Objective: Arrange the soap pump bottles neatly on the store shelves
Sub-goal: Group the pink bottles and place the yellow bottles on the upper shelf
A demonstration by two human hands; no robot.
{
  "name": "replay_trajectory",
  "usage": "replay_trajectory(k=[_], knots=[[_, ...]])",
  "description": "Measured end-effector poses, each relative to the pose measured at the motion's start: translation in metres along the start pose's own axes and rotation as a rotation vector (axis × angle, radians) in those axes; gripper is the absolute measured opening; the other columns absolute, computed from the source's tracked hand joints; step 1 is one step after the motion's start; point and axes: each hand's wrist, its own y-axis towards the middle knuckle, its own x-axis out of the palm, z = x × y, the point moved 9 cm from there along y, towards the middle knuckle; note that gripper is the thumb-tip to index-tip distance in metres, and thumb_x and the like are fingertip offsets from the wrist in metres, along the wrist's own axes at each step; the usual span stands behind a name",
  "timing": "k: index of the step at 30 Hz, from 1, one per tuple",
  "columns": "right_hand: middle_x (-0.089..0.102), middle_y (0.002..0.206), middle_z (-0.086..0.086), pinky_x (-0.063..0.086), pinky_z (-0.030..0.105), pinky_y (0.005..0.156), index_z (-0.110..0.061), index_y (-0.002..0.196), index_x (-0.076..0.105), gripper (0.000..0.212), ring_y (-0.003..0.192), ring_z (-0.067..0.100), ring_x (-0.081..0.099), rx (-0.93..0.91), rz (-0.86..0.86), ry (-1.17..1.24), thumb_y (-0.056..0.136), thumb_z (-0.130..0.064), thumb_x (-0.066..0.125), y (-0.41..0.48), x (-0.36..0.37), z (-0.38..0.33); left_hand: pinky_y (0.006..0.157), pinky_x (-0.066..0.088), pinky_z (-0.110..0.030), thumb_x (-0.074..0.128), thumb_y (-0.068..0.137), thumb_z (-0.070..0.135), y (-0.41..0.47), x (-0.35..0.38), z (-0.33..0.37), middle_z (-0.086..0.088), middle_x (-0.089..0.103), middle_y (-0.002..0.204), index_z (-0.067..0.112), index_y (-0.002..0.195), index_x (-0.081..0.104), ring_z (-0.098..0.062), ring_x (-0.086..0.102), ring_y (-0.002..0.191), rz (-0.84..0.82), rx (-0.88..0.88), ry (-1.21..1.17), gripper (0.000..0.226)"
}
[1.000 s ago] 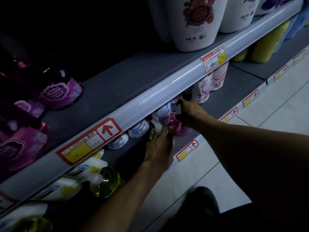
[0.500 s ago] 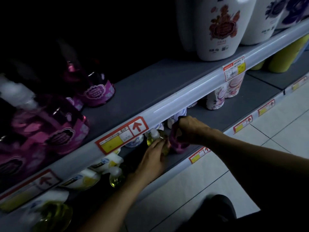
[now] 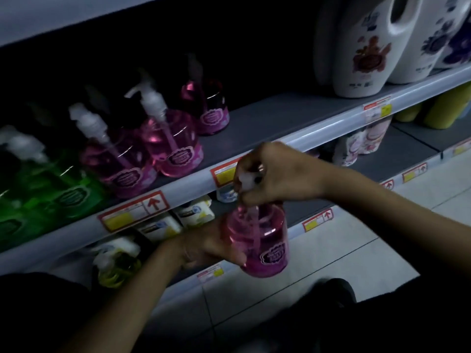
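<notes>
**Pink bottle dangling by its pump**

Right hand (image 3: 270,171) pinches the pump top of the pink bottle (image 3: 257,240) and left hand (image 3: 204,247) cups its side, in mid-air below the shelf (image 3: 267,115). If the pump slips, I reckon it hits the floor (image 3: 331,250).

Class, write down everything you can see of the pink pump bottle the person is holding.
The pink pump bottle is see-through plastic, round-bodied, holding pink liquid, with a dip tube inside and a dark label low on its front. The right hand grips its white pump head; the left hand holds its body from the side. It is nearly upright, held in the air, resting on no shelf.
</notes>
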Motion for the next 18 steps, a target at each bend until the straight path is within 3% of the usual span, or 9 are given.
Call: replay_trajectory(k=[2, 4, 6, 8, 11, 14, 16, 18], knots=[[0.066, 0.066, 0.005, 0.045, 0.024, 0.056, -0.013, 0.075, 0.070, 0.014, 0.054, 0.005, 0.053, 0.031, 0.082, 0.140, 0.071, -0.025, 0.075, 0.000, -0.014, -0.010, 0.095, 0.048, -0.029, 0.075, 0.072, 0.002, -0.013, 0.006, 0.018, 0.002, 0.066, 0.124, 0.030, 0.123, 0.063, -0.017, 0.058, 0.119, -0.008, 0.122, -0.102, 0.059], [0.064, 0.063, 0.000, 0.044, 0.024, 0.056, -0.013, 0.078, 0.071, 0.017, 0.054, 0.003, 0.053, 0.044, 0.189, 0.250, 0.074, -0.029, 0.076, 0.001, -0.029, -0.015, 0.096, 0.048, -0.034, 0.083, 0.068, 0.023, -0.019, 0.003, 0.031, 0.001, 0.065, 0.126, 0.031, 0.122, 0.064, -0.020, 0.058, 0.121, 0.089, 0.219, -0.181, 0.059], [0.068, 0.070, 0.000, 0.048, 0.024, 0.058, -0.015, 0.089, 0.072, 0.017, 0.061, 0.004, 0.059, 0.016, 0.238, 0.411, 0.078, -0.028, 0.076, 0.003, -0.039, -0.020, 0.093, 0.050, -0.032, 0.084, 0.066, 0.029, -0.023, 0.000, 0.039, 0.002, 0.067, 0.122, 0.030, 0.119, 0.066, -0.018, 0.061, 0.116, 0.170, 0.312, -0.272, 0.056], [0.070, 0.088, 0.001, 0.051, 0.021, 0.066, -0.018, 0.107, 0.068, 0.033, 0.075, 0.007, 0.065, -0.023, 0.180, 0.515, 0.077, -0.024, 0.078, 0.005, -0.045, -0.021, 0.083, 0.054, -0.027, 0.081, 0.070, 0.028, -0.026, 0.006, 0.050, 0.003, 0.070, 0.114, 0.028, 0.115, 0.069, -0.014, 0.066, 0.105, 0.154, 0.391, -0.355, 0.046], [0.062, 0.122, -0.003, 0.055, 0.025, 0.087, -0.035, 0.131, 0.051, 0.070, 0.106, 0.011, 0.066, 0.020, -0.063, 0.511, 0.067, -0.027, 0.079, -0.003, -0.046, -0.004, 0.072, 0.056, -0.026, 0.086, 0.064, 0.032, -0.026, 0.000, 0.064, 0.000, 0.073, 0.104, 0.026, 0.107, 0.073, -0.015, 0.070, 0.091, 0.229, 0.472, -0.425, 0.046], [0.063, 0.128, -0.001, 0.054, 0.030, 0.091, -0.031, 0.138, 0.042, 0.081, 0.114, 0.019, 0.064, 0.006, -0.268, 0.578, 0.070, -0.009, 0.080, -0.010, -0.031, 0.000, 0.079, 0.055, -0.026, 0.087, 0.058, 0.044, -0.028, -0.015, 0.077, 0.002, 0.072, 0.108, 0.028, 0.105, 0.073, -0.013, 0.067, 0.102, 0.407, 0.513, -0.323, 0.051], [0.065, 0.126, 0.004, 0.053, 0.032, 0.094, -0.019, 0.137, 0.043, 0.080, 0.115, 0.021, 0.064, -0.048, -0.211, 0.611, 0.069, 0.001, 0.079, -0.005, -0.028, -0.001, 0.072, 0.053, -0.018, 0.075, 0.068, 0.051, -0.032, -0.020, 0.094, 0.010, 0.072, 0.103, 0.026, 0.104, 0.068, -0.006, 0.067, 0.098, 0.534, 0.510, -0.126, 0.045], [0.067, 0.122, 0.002, 0.054, 0.029, 0.091, -0.017, 0.134, 0.043, 0.085, 0.112, 0.018, 0.065, -0.043, -0.054, 0.623, 0.061, -0.001, 0.085, 0.002, -0.037, 0.005, 0.064, 0.053, -0.015, 0.062, 0.077, 0.050, -0.039, -0.026, 0.110, 0.017, 0.071, 0.095, 0.028, 0.105, 0.062, 0.000, 0.067, 0.089, 0.711, 0.488, 0.205, 0.036]])
